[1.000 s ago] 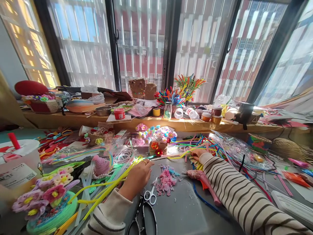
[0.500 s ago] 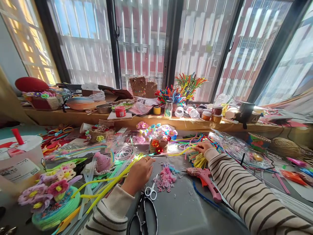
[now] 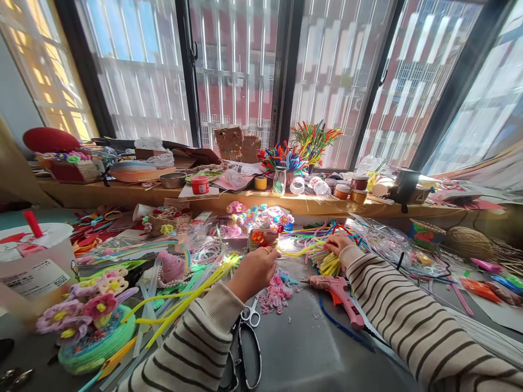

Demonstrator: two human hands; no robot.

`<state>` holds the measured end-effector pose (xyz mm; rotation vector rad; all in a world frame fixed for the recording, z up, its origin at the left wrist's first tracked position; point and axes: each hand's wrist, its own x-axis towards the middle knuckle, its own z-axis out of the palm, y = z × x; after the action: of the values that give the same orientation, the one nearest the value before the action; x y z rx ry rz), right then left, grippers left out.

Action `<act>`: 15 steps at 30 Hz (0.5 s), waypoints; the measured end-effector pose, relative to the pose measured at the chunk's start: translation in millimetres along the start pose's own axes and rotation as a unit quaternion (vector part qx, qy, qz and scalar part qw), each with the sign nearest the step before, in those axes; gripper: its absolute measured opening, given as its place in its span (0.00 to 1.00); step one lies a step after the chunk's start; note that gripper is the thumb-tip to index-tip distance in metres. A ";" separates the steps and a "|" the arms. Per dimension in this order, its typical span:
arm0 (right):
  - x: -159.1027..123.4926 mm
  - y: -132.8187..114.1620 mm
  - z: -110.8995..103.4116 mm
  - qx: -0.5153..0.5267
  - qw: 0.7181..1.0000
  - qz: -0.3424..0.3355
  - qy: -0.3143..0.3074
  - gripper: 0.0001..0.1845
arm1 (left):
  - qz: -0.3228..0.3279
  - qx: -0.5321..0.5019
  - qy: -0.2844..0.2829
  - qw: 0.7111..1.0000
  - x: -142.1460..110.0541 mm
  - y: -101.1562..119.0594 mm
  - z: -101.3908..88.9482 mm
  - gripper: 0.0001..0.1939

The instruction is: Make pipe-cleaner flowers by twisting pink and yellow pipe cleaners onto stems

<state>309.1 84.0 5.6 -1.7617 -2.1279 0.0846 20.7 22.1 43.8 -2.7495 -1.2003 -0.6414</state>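
curving between hands (image 3: 254, 270), yellow strand (image 3: 299, 254)

Two hands (image 3: 253, 273) (image 3: 335, 245), two scissors (image 3: 250, 312) (image 3: 242, 348), one glue gun (image 3: 338, 291)

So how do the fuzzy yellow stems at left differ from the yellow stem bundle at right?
The fuzzy yellow stems show more length than the yellow stem bundle. The stems splay loosely beside the striped left sleeve; the bundle packs densely by the right hand. Both are yellow.
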 end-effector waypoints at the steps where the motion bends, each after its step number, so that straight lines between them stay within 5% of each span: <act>1: 0.8 -0.2 1.5 -0.003 1.000 0.003 -0.008 0.12 | 0.013 -0.024 -0.012 1.000 10.5 5.5 3.4 0.12; 7: 0.6 -5.7 7.4 -0.019 0.998 0.019 -0.057 0.09 | 0.020 -0.117 -0.147 0.982 70.5 36.0 52.2 0.13; 15: 1.6 -4.7 10.2 -0.041 0.995 0.038 -0.077 0.12 | -0.036 -0.085 -0.181 0.979 97.9 45.1 97.6 0.12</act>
<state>301.1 86.5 -2.2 -1.9415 -2.1982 0.1602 146.1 80.4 -1.2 -3.0756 -1.3736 -0.2618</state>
